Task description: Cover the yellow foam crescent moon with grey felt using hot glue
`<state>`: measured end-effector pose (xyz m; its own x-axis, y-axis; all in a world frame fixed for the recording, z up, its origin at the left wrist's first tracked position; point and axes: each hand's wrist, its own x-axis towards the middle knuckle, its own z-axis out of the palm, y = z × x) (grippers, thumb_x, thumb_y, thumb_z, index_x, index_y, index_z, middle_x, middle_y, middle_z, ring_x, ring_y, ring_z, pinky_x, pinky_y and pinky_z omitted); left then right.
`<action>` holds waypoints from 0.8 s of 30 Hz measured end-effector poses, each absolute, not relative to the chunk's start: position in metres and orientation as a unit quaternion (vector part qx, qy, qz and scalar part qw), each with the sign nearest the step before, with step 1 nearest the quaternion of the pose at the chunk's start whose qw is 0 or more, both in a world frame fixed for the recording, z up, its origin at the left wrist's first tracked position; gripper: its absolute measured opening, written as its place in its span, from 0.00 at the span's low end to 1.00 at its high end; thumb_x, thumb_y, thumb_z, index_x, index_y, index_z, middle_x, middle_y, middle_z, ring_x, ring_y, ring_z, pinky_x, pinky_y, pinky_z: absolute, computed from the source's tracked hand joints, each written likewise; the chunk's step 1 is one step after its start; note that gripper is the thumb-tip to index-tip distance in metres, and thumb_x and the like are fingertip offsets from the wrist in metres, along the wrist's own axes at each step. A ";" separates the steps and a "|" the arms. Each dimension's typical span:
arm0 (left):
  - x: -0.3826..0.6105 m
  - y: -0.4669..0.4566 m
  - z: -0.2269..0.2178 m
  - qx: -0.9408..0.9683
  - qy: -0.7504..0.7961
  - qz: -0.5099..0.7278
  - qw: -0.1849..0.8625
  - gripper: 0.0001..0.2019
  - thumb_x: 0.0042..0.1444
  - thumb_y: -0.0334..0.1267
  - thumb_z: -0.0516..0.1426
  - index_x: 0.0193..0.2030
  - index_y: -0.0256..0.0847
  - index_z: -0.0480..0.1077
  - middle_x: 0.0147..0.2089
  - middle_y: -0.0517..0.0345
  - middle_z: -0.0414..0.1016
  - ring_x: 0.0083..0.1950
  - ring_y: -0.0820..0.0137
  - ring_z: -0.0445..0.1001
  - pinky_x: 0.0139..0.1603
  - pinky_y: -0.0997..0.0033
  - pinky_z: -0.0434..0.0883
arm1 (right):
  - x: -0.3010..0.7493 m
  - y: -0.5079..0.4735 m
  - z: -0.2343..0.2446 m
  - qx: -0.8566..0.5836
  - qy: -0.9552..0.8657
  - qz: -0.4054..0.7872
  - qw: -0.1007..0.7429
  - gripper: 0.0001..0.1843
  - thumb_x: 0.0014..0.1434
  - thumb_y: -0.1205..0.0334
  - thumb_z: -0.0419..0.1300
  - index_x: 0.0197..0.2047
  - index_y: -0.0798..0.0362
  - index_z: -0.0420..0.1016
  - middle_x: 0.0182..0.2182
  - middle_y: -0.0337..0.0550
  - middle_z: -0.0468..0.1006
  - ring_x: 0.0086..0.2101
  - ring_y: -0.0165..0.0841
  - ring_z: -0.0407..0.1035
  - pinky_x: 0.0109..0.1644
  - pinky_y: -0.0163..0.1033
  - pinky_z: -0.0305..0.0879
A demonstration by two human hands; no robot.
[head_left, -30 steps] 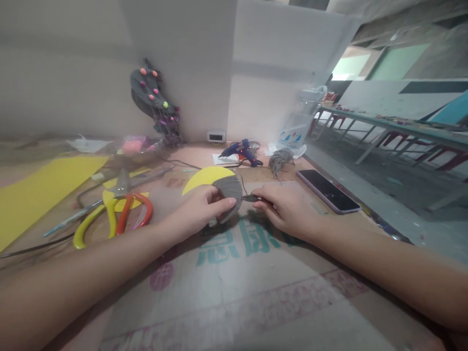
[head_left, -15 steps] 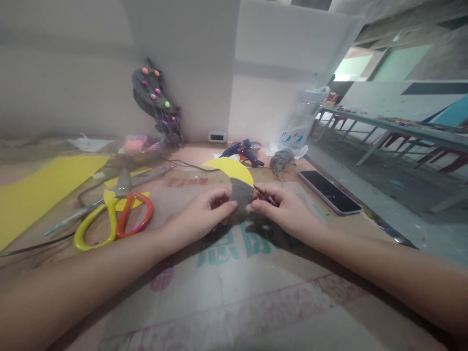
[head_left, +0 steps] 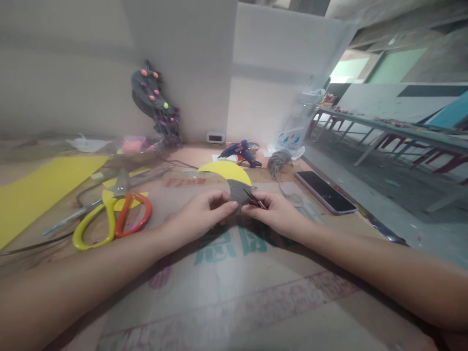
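My left hand (head_left: 199, 214) pinches the near edge of a yellow crescent-shaped piece (head_left: 224, 171) whose lower part is wrapped in grey twine (head_left: 238, 191). My right hand (head_left: 275, 210) is closed on the strand of twine right beside the wrapped part, fingertips almost touching the left hand's. Both hands rest low over a printed cardboard sheet (head_left: 234, 273) on the table. The loose twine runs back from my right hand to a grey bundle of twine (head_left: 278, 161).
Yellow and orange-handled scissors (head_left: 113, 217) lie to the left on yellow scraps, beside a large yellow sheet (head_left: 40, 187). A blue glue gun (head_left: 241, 151) lies behind the crescent. A phone (head_left: 324, 191) sits at the right. A dark beaded ornament (head_left: 155, 100) leans against the wall.
The crescent has been turned so the yellow arc points further right and back. My right hand moved left, closer to the left hand, along the twine.
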<state>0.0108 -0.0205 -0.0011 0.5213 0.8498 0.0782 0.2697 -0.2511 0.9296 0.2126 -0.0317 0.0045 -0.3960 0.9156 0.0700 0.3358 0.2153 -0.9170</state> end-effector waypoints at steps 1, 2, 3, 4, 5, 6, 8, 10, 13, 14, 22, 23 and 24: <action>0.010 -0.020 -0.001 0.730 0.382 0.305 0.478 0.15 0.59 0.51 0.54 0.31 0.40 0.65 0.24 0.65 0.65 0.24 0.75 0.62 0.23 0.77 0.58 | 0.212 -0.032 0.004 -0.438 -0.705 0.453 0.327 0.09 0.54 0.57 0.61 0.32 0.56 0.70 0.24 0.33 0.64 0.26 0.26 0.58 0.31 0.33 0.55; 0.010 -0.020 -0.002 0.730 0.381 0.304 0.479 0.15 0.59 0.51 0.54 0.30 0.40 0.65 0.24 0.65 0.65 0.24 0.76 0.61 0.23 0.77 0.57 | 0.212 -0.032 0.004 -0.437 -0.701 0.458 0.327 0.10 0.53 0.57 0.62 0.32 0.56 0.71 0.24 0.33 0.64 0.26 0.26 0.58 0.31 0.33 0.55; 0.010 -0.019 -0.002 0.731 0.380 0.302 0.480 0.16 0.59 0.51 0.54 0.30 0.40 0.64 0.24 0.65 0.65 0.24 0.76 0.61 0.23 0.77 0.57 | 0.212 -0.032 0.004 -0.439 -0.698 0.461 0.328 0.10 0.52 0.57 0.63 0.32 0.56 0.71 0.24 0.33 0.64 0.26 0.26 0.58 0.30 0.33 0.55; 0.010 -0.019 -0.002 0.733 0.381 0.298 0.478 0.16 0.59 0.51 0.54 0.29 0.40 0.64 0.24 0.65 0.65 0.24 0.76 0.61 0.23 0.77 0.57 | 0.212 -0.032 0.004 -0.444 -0.696 0.458 0.330 0.11 0.52 0.56 0.63 0.32 0.56 0.70 0.24 0.33 0.64 0.26 0.25 0.57 0.29 0.33 0.55; 0.009 -0.019 -0.002 0.735 0.384 0.294 0.475 0.16 0.59 0.51 0.54 0.29 0.40 0.64 0.24 0.65 0.65 0.24 0.75 0.62 0.23 0.76 0.57 | 0.211 -0.032 0.004 -0.448 -0.697 0.452 0.331 0.11 0.52 0.56 0.63 0.30 0.55 0.70 0.24 0.33 0.63 0.25 0.25 0.57 0.29 0.33 0.54; 0.009 -0.019 -0.002 0.739 0.387 0.290 0.470 0.17 0.58 0.52 0.54 0.29 0.40 0.64 0.24 0.64 0.65 0.24 0.75 0.62 0.23 0.76 0.58 | 0.211 -0.033 0.004 -0.450 -0.699 0.446 0.332 0.12 0.53 0.55 0.62 0.29 0.55 0.69 0.23 0.33 0.62 0.25 0.25 0.57 0.28 0.33 0.54; 0.009 -0.019 -0.002 0.747 0.389 0.284 0.458 0.17 0.58 0.52 0.55 0.29 0.40 0.64 0.25 0.64 0.66 0.25 0.74 0.64 0.24 0.75 0.59 | 0.211 -0.033 0.004 -0.448 -0.704 0.441 0.330 0.13 0.53 0.54 0.62 0.28 0.55 0.68 0.23 0.33 0.62 0.25 0.25 0.56 0.28 0.33 0.53; 0.009 -0.019 -0.002 0.752 0.386 0.281 0.454 0.17 0.58 0.52 0.55 0.29 0.40 0.65 0.26 0.63 0.67 0.27 0.73 0.65 0.25 0.74 0.60 | 0.210 -0.035 0.005 -0.445 -0.705 0.447 0.325 0.12 0.54 0.54 0.61 0.29 0.55 0.68 0.23 0.33 0.62 0.25 0.26 0.56 0.28 0.33 0.54; 0.008 -0.019 -0.002 0.750 0.376 0.278 0.467 0.17 0.58 0.52 0.54 0.29 0.40 0.65 0.26 0.63 0.67 0.27 0.74 0.65 0.25 0.75 0.60 | 0.210 -0.037 0.008 -0.441 -0.698 0.466 0.319 0.09 0.55 0.57 0.60 0.31 0.55 0.70 0.24 0.33 0.64 0.25 0.26 0.57 0.29 0.33 0.56; 0.007 -0.019 -0.001 0.747 0.373 0.278 0.474 0.17 0.59 0.52 0.55 0.29 0.40 0.65 0.26 0.63 0.67 0.26 0.74 0.64 0.25 0.75 0.59 | 0.209 -0.037 0.009 -0.436 -0.695 0.474 0.319 0.08 0.54 0.58 0.60 0.32 0.55 0.70 0.24 0.33 0.64 0.25 0.26 0.58 0.29 0.33 0.56; 0.007 -0.016 0.001 0.740 0.366 0.275 0.493 0.18 0.59 0.52 0.54 0.27 0.39 0.64 0.24 0.65 0.62 0.25 0.76 0.60 0.23 0.76 0.57 | 0.210 -0.039 0.010 -0.413 -0.674 0.512 0.335 0.07 0.53 0.60 0.61 0.33 0.55 0.71 0.26 0.35 0.68 0.26 0.25 0.60 0.30 0.32 0.57; 0.007 -0.016 0.001 0.743 0.367 0.275 0.488 0.18 0.59 0.52 0.54 0.26 0.39 0.63 0.24 0.65 0.62 0.24 0.76 0.60 0.23 0.76 0.57 | 0.210 -0.038 0.009 -0.415 -0.672 0.513 0.336 0.07 0.53 0.60 0.62 0.33 0.55 0.71 0.26 0.35 0.69 0.27 0.25 0.61 0.30 0.32 0.57; 0.007 -0.016 0.000 0.744 0.370 0.274 0.484 0.19 0.59 0.52 0.54 0.26 0.39 0.63 0.23 0.65 0.62 0.24 0.76 0.60 0.23 0.76 0.57 | 0.210 -0.038 0.009 -0.417 -0.671 0.512 0.336 0.08 0.52 0.60 0.62 0.33 0.55 0.72 0.26 0.35 0.69 0.27 0.26 0.61 0.30 0.33 0.57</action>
